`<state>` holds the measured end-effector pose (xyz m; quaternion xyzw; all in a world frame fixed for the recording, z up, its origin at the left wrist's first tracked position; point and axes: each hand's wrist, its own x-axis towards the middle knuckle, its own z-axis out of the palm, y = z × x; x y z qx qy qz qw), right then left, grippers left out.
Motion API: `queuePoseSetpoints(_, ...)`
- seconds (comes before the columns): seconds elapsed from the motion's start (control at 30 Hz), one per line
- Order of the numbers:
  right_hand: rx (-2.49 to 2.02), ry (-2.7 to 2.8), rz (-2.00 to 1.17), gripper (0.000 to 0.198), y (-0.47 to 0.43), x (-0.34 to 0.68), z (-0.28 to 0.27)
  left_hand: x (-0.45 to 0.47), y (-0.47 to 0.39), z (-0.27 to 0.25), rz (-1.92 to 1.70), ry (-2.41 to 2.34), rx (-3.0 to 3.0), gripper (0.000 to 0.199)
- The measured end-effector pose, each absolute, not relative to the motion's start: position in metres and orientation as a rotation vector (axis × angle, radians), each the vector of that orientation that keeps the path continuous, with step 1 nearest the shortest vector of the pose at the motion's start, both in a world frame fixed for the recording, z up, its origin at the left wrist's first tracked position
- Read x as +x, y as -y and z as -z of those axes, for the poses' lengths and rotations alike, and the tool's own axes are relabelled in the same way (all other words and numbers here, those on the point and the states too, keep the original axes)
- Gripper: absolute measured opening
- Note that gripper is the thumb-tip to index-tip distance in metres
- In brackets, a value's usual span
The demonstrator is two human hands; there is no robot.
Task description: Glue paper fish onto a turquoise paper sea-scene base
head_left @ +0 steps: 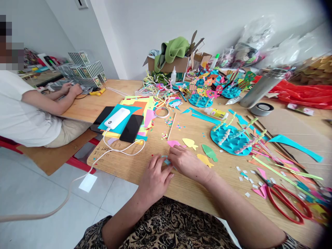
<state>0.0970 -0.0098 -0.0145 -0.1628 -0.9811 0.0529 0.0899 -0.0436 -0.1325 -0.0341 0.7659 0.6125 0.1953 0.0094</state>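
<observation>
Worn on the head, the one camera faces forward and down, close above the left hand point(155, 178) and right hand point(184, 161) at six o'clock; it spans the surface point(129, 162), the wall point(137, 31) at twelve, a co-worker point(31, 112) at nine.

The wooden table point(124, 162) has a pale grained top with a rounded near-left corner. Behind it rises a plain whitish wall point(137, 24), with a pillar point(109, 38) jutting out beyond the table's left part. Left of the table, a brown board point(46, 155) lies over a red seat point(80, 164). Below it spreads a glossy, pale tiled floor point(38, 193), evenly lit.
</observation>
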Motion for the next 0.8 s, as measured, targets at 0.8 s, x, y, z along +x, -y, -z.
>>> queuePoseSetpoints(0.8, -1.066, 2.359, -0.397, 0.021, 0.018, 0.205, -0.024, -0.046, 0.131, 0.041, -0.706, -1.903, 2.446, 0.032)
